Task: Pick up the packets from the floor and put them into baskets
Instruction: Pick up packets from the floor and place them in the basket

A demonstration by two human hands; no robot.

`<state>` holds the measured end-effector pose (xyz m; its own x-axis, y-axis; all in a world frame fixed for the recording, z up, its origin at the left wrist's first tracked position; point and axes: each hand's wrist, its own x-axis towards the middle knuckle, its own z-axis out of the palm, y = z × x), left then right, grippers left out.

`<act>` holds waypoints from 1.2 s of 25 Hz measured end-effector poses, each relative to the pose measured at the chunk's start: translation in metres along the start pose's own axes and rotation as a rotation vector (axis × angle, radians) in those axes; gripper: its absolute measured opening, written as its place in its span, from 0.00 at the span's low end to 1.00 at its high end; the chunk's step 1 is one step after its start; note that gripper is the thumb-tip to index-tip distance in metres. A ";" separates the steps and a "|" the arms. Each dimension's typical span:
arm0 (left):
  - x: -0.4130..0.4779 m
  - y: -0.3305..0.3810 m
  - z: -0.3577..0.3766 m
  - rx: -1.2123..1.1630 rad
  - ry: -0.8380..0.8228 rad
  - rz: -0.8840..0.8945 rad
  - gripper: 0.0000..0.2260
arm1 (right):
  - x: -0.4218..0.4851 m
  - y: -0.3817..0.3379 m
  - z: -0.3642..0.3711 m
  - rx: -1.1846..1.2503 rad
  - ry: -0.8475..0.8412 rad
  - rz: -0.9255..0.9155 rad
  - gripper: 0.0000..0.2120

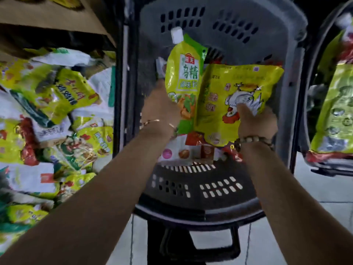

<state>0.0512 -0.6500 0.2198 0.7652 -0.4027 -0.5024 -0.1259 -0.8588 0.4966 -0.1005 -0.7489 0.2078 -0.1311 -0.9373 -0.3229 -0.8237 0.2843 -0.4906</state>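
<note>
Head view: a dark grey basket (200,211) stands on the tiled floor (315,197) at centre, its carry handle (214,243) at the near end.

Both arms reach into the basket from the near side.

- The left grip (160,108) grasps the lower left part of a yellow-green spout pouch (183,79). The pouch is upright, with its white cap (176,35) toward the far wall. The fingers are hidden behind the pouch.
- The right grip (256,121) grasps the near right part of a yellow packet (238,83) printed with a chicken. The thumb lies on its front face.
- The two items touch side by side, with the pouch on the left, and are held above the basket interior.
- White and red packets (181,150) lie on the basket bottom beneath them.

A thin bracelet (152,122) sits on the left wrist and a bead bracelet (254,141) on the right wrist.

A pile of packets (57,111) covers the floor at left, just beside the basket. A cardboard box (47,16) is at far left.

A second basket (328,169) stands at right and holds a yellow-green packet (336,111).
</note>
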 end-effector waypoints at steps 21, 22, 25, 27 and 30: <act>0.122 -0.056 0.131 -0.010 0.205 -0.114 0.26 | 0.101 0.029 0.125 -0.212 -0.051 -0.433 0.34; 0.112 -0.055 0.134 0.083 0.199 0.019 0.30 | 0.094 0.032 0.123 -0.311 -0.018 -0.580 0.36; 0.088 -0.058 0.151 0.389 -0.013 0.281 0.31 | 0.074 0.049 0.121 -0.578 -0.201 -0.851 0.38; 0.089 -0.065 0.157 0.450 -0.105 0.233 0.31 | 0.076 0.066 0.125 -0.762 -0.369 -0.862 0.38; 0.096 -0.078 0.164 0.521 -0.201 0.199 0.33 | 0.093 0.080 0.134 -0.803 -0.500 -0.800 0.37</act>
<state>0.0304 -0.6736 0.0170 0.5664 -0.5804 -0.5850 -0.5873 -0.7823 0.2075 -0.1049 -0.7862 0.0302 0.6437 -0.5603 -0.5213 -0.7032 -0.7018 -0.1140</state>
